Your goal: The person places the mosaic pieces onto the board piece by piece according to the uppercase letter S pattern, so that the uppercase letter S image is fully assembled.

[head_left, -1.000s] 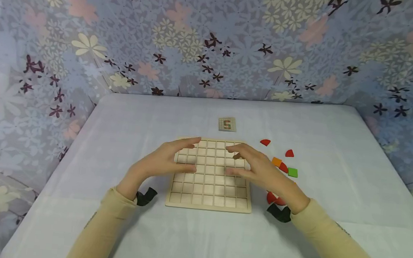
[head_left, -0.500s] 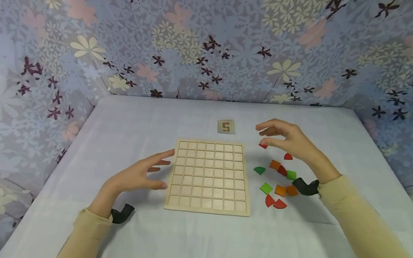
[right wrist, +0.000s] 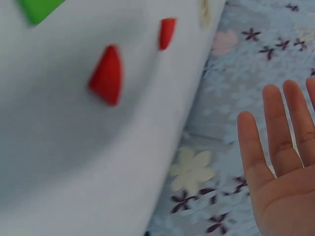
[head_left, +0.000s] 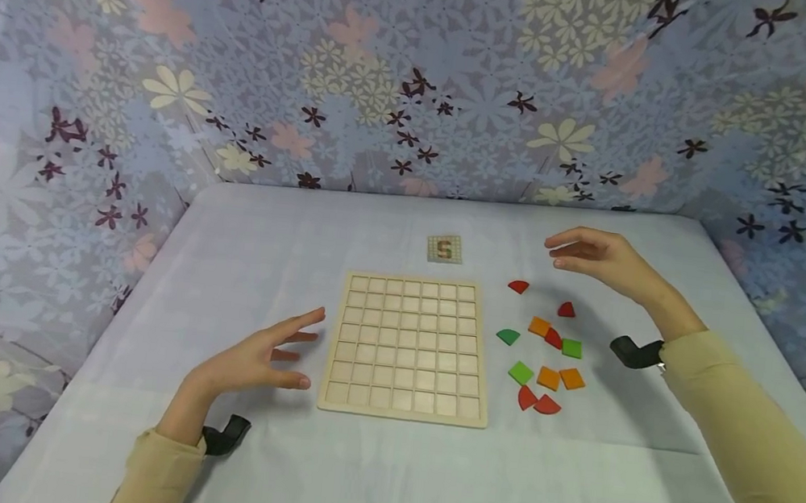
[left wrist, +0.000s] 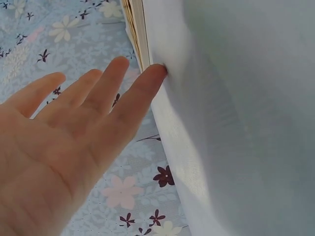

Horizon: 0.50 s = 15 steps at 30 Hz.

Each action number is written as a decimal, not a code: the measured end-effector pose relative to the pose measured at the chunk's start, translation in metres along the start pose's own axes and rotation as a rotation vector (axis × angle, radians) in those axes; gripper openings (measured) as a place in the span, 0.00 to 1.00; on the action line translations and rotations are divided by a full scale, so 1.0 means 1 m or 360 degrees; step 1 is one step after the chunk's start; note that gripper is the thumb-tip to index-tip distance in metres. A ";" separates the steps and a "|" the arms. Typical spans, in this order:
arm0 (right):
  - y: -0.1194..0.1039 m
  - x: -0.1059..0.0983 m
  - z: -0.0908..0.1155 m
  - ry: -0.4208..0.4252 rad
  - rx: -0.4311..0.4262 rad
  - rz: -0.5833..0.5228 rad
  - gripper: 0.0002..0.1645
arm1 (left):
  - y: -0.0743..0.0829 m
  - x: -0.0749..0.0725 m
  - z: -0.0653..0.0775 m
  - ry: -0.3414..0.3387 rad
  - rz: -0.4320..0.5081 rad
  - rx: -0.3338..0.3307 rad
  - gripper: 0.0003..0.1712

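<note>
My left hand [head_left: 254, 359] is left of the wooden grid board [head_left: 408, 348], its fingers spread and nothing held. In the left wrist view the same hand [left wrist: 83, 128] shows an open palm, the board's edge [left wrist: 139, 29] beyond the fingertips. Past the loose pieces at the right, my right hand [head_left: 606, 261] hangs over the table with relaxed fingers and holds nothing. Nearest to it lie two red quarter-circle pieces, one at the left [head_left: 518, 287] and one [head_left: 567, 309] below. The right wrist view shows straight fingers [right wrist: 278, 130] and a red piece [right wrist: 107, 76].
Right of the board lie a dark green quarter-circle [head_left: 507, 337], light green squares [head_left: 520, 372], orange squares [head_left: 549, 378] and more red quarter-circles [head_left: 547, 405]. A small pattern card [head_left: 444, 248] with an S-like figure lies behind the board. Flowered cloth [head_left: 420, 75] rises behind the white table.
Both hands have drawn apart from over the board: the left one to the left and nearer, the right one to the right and farther back. The board and pieces they covered are uncovered.
</note>
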State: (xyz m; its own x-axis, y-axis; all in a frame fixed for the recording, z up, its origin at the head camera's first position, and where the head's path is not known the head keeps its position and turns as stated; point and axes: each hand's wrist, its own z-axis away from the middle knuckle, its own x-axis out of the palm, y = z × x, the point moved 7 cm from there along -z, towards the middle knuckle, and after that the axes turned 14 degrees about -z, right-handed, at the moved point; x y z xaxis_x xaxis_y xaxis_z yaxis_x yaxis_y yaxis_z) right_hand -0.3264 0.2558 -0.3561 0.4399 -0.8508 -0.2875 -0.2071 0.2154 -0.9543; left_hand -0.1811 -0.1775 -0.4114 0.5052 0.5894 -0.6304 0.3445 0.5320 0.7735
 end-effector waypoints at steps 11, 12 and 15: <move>0.047 -0.023 0.006 0.0007 0.0257 -0.0026 0.23 | -0.003 0.006 0.005 -0.0069 0.0076 -0.0065 0.53; 0.051 -0.025 0.008 0.0001 0.0277 -0.0020 0.22 | -0.002 0.007 0.005 -0.0076 0.0078 -0.0056 0.53; 0.060 -0.028 0.011 -0.0040 0.0321 0.0020 0.22 | -0.001 0.010 0.004 -0.0086 0.0059 -0.0062 0.54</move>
State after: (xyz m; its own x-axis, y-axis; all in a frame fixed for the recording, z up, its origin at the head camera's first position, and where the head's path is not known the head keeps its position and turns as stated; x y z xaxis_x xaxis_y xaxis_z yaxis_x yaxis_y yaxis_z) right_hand -0.3414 0.2977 -0.4063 0.4607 -0.8357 -0.2990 -0.0346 0.3197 -0.9469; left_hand -0.1740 -0.1748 -0.4182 0.5591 0.5760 -0.5963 0.2944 0.5345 0.7923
